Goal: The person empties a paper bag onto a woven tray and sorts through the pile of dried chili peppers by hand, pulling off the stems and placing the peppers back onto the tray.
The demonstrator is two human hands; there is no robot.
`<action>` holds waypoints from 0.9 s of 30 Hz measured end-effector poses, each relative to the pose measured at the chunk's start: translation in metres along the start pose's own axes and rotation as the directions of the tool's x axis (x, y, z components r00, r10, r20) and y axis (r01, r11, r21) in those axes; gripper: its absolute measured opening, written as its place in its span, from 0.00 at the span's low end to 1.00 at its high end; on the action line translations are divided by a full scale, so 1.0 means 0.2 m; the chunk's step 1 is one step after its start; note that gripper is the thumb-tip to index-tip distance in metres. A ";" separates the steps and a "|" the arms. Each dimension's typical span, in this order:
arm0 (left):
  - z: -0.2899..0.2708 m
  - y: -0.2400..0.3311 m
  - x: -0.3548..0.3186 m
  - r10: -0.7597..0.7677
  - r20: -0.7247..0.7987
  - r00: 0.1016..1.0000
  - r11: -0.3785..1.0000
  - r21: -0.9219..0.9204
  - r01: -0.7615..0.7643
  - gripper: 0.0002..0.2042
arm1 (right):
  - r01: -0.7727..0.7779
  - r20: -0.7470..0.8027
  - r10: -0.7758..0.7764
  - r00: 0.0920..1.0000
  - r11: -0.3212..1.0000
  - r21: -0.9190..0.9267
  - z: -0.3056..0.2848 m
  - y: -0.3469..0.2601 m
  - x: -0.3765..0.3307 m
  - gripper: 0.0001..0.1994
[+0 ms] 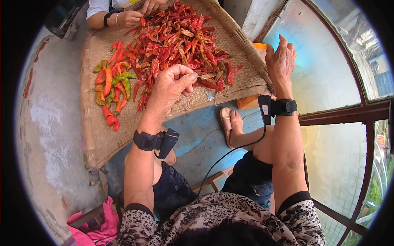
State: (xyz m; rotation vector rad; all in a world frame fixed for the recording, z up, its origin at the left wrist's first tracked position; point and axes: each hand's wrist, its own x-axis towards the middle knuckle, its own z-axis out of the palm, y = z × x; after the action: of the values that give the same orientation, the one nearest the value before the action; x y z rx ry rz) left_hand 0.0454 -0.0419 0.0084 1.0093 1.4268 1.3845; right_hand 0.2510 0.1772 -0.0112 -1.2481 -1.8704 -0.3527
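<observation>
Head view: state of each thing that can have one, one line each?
left hand: fingers curled shut, over the tray; whether it holds a chili cannot be told
right hand: open, resting on the tray's right rim
woven tray: flat, loaded with chilies
dried red chilies: heaped mid-tray
green and orange chilies: small separate pile at left
other person's hands: at the tray's far edge, on chilies

packages: none | labels: none | signs: none | screens: none
</observation>
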 end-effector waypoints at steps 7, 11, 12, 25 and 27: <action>0.01 -0.02 0.00 -0.013 -0.091 0.996 1.000 -0.009 0.012 0.13 | 0.026 0.678 -0.436 0.592 0.851 0.524 -0.07 -0.21 -0.05 0.13; 0.00 -0.03 0.02 -0.038 -0.088 0.995 0.988 -0.153 0.024 0.16 | 0.185 0.748 -0.496 0.440 0.865 0.465 0.00 -0.22 -0.12 0.16; 0.01 -0.03 0.02 -0.035 -0.073 0.997 0.974 -0.226 0.018 0.17 | 0.228 0.767 -0.470 0.436 0.882 0.412 0.02 -0.21 -0.12 0.15; -0.04 0.01 -0.02 -0.012 -0.024 1.000 0.958 -0.286 0.004 0.10 | -0.012 0.650 -0.453 0.610 0.815 0.579 -0.09 -0.20 -0.01 0.06; -0.04 0.01 -0.02 -0.012 -0.021 1.000 0.961 -0.277 0.005 0.08 | -0.107 0.568 -0.389 0.725 0.752 0.651 -0.05 -0.15 -0.01 0.06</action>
State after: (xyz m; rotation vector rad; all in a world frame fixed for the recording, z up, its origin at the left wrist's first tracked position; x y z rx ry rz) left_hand 0.0396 -0.0473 0.0107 0.8074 1.2094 1.5431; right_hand 0.2304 0.1555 -0.0002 -0.7503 -2.4067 0.7619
